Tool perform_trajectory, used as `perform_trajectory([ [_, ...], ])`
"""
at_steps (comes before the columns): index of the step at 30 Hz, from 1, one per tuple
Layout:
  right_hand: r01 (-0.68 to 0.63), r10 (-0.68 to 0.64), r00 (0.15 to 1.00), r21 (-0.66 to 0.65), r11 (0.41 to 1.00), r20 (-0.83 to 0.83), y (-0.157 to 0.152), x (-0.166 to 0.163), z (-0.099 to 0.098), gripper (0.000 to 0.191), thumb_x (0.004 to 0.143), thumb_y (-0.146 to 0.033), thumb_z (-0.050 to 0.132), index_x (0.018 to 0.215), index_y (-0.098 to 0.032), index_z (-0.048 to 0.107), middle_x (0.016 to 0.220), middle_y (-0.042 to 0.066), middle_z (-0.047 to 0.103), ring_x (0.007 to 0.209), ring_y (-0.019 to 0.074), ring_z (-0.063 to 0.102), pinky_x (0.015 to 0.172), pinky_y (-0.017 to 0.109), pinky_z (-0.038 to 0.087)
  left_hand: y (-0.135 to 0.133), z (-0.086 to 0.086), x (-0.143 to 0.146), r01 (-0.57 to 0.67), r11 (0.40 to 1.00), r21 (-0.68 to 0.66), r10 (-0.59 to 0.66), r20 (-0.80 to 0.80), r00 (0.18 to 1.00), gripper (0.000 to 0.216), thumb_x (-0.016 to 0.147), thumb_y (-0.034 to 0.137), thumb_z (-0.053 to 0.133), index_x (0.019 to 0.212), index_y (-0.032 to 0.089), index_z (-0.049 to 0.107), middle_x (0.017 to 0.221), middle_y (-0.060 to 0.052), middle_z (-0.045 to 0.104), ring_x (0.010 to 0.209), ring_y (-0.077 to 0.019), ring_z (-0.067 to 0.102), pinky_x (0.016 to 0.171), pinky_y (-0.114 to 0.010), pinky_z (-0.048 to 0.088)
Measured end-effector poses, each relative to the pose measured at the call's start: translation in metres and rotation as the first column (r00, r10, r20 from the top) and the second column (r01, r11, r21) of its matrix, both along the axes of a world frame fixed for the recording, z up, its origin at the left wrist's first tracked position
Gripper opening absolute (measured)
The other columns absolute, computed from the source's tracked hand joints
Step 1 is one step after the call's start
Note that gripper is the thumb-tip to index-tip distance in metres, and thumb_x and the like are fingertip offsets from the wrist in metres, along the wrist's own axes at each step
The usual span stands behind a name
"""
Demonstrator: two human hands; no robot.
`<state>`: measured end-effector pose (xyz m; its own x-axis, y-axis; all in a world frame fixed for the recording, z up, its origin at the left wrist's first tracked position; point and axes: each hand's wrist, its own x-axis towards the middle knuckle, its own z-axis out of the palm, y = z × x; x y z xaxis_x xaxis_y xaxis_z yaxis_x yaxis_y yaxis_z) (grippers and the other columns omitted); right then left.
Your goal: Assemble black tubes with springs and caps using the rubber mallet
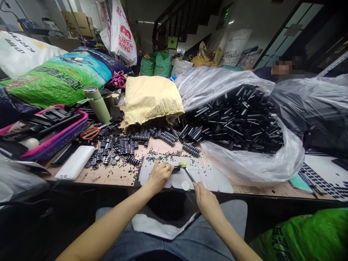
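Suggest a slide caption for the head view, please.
Left hand holds a black piece; right hand grips a yellow-headed tool.

Bare left hand (159, 177), gold-coloured ring (167, 168) on, palm down beyond blue denim lap (157, 244), fingers bent, pinching. Bare right hand (206, 199) above lap's far edge, gripping. Bare forearms (116, 222) converge.

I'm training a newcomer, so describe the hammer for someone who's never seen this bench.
Start at the big open bag of black tubes. Nearer the person and to its left lies a grey mat; over it, the right hand grips the hammer. Its yellow-green head sets it apart from the black piece beside it.
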<state>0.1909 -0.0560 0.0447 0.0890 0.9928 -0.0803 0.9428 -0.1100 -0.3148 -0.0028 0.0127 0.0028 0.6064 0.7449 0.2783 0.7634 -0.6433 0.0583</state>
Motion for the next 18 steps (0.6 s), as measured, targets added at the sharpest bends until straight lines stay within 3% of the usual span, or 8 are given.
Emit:
perform_trajectory([
  [2, -0.013, 0.013, 1.000, -0.008, 1.000, -0.002, -0.001, -0.005, 0.009, 0.034, 0.089, -0.041, 0.020, 0.072, -0.022, 0.042, 0.050, 0.000, 0.052, 0.048, 0.0186, 0.054, 0.047, 0.024, 0.030, -0.006, -0.003, 0.008, -0.009, 1.000, 0.002, 0.009, 0.006, 1.000, 0.038, 0.087, 0.015, 0.028, 0.123, 0.011, 0.040, 0.114, -0.012, 0.053, 0.108, -0.0237, 0.044, 0.094, -0.045, 0.026],
  [5, -0.015, 0.042, 0.986, 0.167, 0.986, -0.159, -0.002, -0.019, 0.028, 0.037, 0.089, -0.042, 0.015, 0.074, -0.021, 0.042, 0.054, 0.000, 0.053, 0.048, 0.0153, 0.053, 0.048, 0.023, 0.033, -0.017, -0.008, 0.019, -0.017, 1.000, -0.003, 0.017, 0.029, 0.999, 0.059, 0.085, 0.043, 0.032, 0.129, 0.004, 0.029, 0.132, -0.018, 0.036, 0.124, -0.0285, 0.026, 0.102, -0.046, 0.015],
  [7, -0.069, 0.120, 0.971, 0.243, 0.968, -0.205, -0.002, -0.034, 0.033, 0.040, 0.090, -0.042, 0.013, 0.077, -0.021, 0.044, 0.056, 0.001, 0.054, 0.048, 0.0140, 0.053, 0.048, 0.022, 0.035, -0.022, -0.011, 0.023, -0.017, 0.999, -0.027, 0.018, 0.032, 0.999, 0.071, 0.082, 0.051, 0.031, 0.132, 0.002, 0.024, 0.136, -0.019, 0.029, 0.128, -0.0298, 0.019, 0.103, -0.046, 0.012],
  [9, -0.182, 0.206, 0.972, 0.188, 0.965, -0.116, 0.000, -0.050, 0.028, 0.040, 0.090, -0.040, 0.014, 0.078, -0.020, 0.046, 0.058, 0.003, 0.057, 0.048, 0.0152, 0.054, 0.047, 0.023, 0.033, -0.024, -0.014, 0.024, -0.003, 0.998, -0.056, 0.005, 0.034, 0.999, 0.068, 0.082, 0.048, 0.030, 0.132, 0.002, 0.024, 0.136, -0.019, 0.029, 0.128, -0.0297, 0.019, 0.103, -0.045, 0.013],
  [12, -0.284, 0.283, 0.957, 0.002, 0.959, 0.056, 0.003, -0.062, 0.013, 0.037, 0.090, -0.038, 0.019, 0.078, -0.020, 0.048, 0.063, 0.006, 0.062, 0.053, 0.0192, 0.058, 0.047, 0.024, 0.029, -0.020, -0.016, 0.024, 0.022, 0.997, -0.080, -0.016, 0.075, 0.997, 0.059, 0.083, 0.037, 0.032, 0.130, 0.001, 0.029, 0.134, -0.020, 0.033, 0.125, -0.0301, 0.025, 0.101, -0.045, 0.019],
  [15, -0.257, 0.258, 0.966, -0.027, 0.966, 0.026, 0.009, -0.054, 0.007, 0.038, 0.091, -0.039, 0.015, 0.078, -0.021, 0.046, 0.062, 0.004, 0.062, 0.058, 0.0199, 0.060, 0.048, 0.024, 0.028, -0.015, -0.012, 0.026, 0.018, 0.988, -0.150, 0.006, 0.153, 0.988, 0.042, 0.083, 0.024, 0.034, 0.120, 0.007, 0.043, 0.119, -0.018, 0.049, 0.114, -0.0282, 0.041, 0.092, -0.043, 0.033],
  [18, -0.146, 0.146, 0.989, 0.020, 0.989, 0.015, 0.017, -0.032, 0.006, 0.040, 0.090, -0.043, 0.012, 0.077, -0.022, 0.043, 0.060, 0.002, 0.061, 0.059, 0.0196, 0.060, 0.048, 0.024, 0.028, -0.003, 0.003, 0.023, 0.020, 0.956, -0.294, 0.064, 0.273, 0.960, 0.027, 0.082, 0.020, 0.038, 0.099, 0.014, 0.058, 0.091, -0.010, 0.061, 0.086, -0.0228, 0.055, 0.073, -0.035, 0.044],
])
